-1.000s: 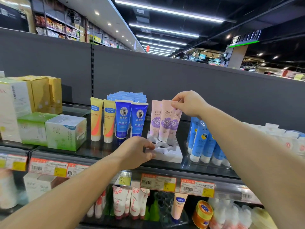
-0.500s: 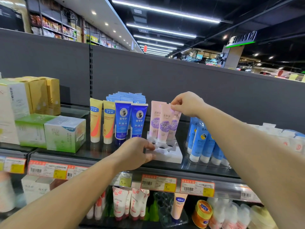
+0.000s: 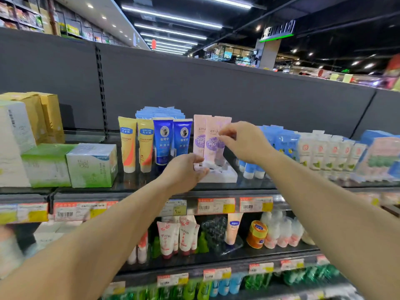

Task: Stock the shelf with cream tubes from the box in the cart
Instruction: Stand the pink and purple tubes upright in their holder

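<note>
Both hands have let go: right hand (image 3: 244, 141) loosens off the pink cream tubes (image 3: 211, 137), left hand (image 3: 186, 172) relaxed at seven o'clock below. Tubes stand in white tray (image 3: 225, 176); next, likely fetching more.

At the left of the frame I'm seeing green and white boxes (image 3: 69, 165) sitting on the glass, with yellow cartons (image 3: 46, 115) standing behind them. Two yellow tubes (image 3: 136, 145) and two dark blue tubes (image 3: 172, 140) are standing upright at centre left. Price tags (image 3: 216, 205) are lining the edge below, and an orange jar (image 3: 257, 234) is sitting lower right.
</note>
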